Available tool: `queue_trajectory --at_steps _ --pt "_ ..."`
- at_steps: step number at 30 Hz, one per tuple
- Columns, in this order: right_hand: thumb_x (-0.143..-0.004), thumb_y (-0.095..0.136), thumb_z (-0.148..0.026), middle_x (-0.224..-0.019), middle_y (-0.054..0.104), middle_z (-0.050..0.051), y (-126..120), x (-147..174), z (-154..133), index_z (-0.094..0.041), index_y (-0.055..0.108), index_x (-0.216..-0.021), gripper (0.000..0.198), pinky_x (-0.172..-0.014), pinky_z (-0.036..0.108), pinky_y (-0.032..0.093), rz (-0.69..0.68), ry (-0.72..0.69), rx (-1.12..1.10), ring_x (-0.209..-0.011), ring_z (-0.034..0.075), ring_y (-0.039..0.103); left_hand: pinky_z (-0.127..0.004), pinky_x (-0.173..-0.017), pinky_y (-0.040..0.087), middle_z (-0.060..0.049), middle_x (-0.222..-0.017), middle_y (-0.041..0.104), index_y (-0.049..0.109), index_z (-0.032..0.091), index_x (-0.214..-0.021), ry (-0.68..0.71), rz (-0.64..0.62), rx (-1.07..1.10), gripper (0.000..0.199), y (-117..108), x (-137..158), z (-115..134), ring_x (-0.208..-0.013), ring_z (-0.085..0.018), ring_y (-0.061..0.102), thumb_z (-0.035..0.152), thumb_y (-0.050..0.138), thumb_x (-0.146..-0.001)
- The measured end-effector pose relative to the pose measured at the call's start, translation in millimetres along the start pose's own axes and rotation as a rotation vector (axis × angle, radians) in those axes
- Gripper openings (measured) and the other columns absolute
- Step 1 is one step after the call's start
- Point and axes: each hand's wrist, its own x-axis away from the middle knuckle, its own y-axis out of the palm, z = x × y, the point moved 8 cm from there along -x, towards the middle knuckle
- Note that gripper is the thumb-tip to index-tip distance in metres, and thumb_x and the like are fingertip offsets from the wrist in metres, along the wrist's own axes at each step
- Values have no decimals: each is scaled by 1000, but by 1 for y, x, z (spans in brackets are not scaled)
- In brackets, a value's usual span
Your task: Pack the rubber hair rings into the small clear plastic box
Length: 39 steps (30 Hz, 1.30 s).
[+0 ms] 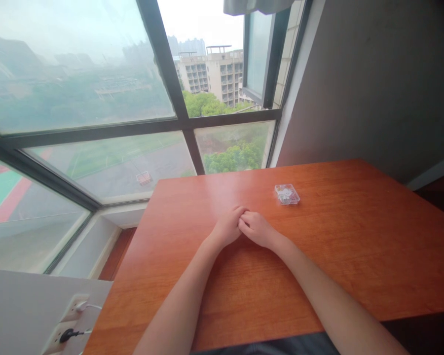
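Observation:
My left hand (227, 228) and my right hand (258, 229) rest together on the wooden table (355, 236), their closed fingers meeting and overlapping. No object shows in either of them. Beyond my right hand, a little to the right, lies a small clear plastic box (287, 194). Its lid looks shut, and small pale and yellowish pieces inside are too small to name. Neither hand touches the box.
A large window (187, 123) with dark frames runs behind and left of the table, one pane (259, 54) swung outward. A grey wall (362, 88) rises at the right. Plugs sit in wall sockets (64, 320) at the lower left.

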Motion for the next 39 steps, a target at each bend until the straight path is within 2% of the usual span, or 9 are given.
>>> queue_trajectory --at_steps 11,18,39 --pt "-88 45 -16 -70 61 4 2 1 1 -18 50 -63 26 -63 26 37 20 3 -12 -66 14 53 -28 -73 45 -6 -96 63 60 18 -99 -17 -8 3 32 -1 1 2 -83 -18 58 9 48 -71" --pt "-88 45 -15 -68 60 3 2 0 2 -18 50 -63 26 -61 26 35 22 5 -2 -65 14 52 -29 -76 45 -6 -98 62 60 18 -104 -7 -8 -8 38 1 1 -3 -87 -18 58 8 47 -70" --pt "-89 45 -14 -70 61 3 0 0 -3 -18 52 -65 26 -64 25 38 1 -3 -10 -67 14 54 -28 -74 44 -5 -94 62 61 18 -98 -11 13 6 33 0 2 0 -85 -18 57 9 48 -69"
